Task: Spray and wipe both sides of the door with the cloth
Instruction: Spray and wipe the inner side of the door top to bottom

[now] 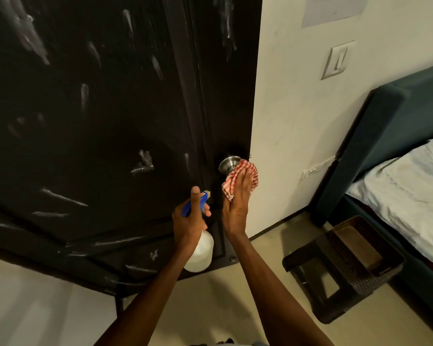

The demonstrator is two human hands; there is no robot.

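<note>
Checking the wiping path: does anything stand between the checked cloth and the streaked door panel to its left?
Only the round metal doorknob, under the red checked cloth; the streaked black door left of it shows no obstruction.

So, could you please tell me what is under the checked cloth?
The checked cloth drapes the door knob; its metal base shows, its front is covered beneath the right hand.

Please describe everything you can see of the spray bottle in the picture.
The white plastic spray bottle with a blue trigger head is held by the left hand, whose grip closes around its neck, with the index finger stretched up along the blue head. The round white body hangs below the hand, tilted, in front of the lower part of the black door. A small orange mark shows near the pale nozzle, which points toward the door. How much liquid is inside cannot be seen.
</note>
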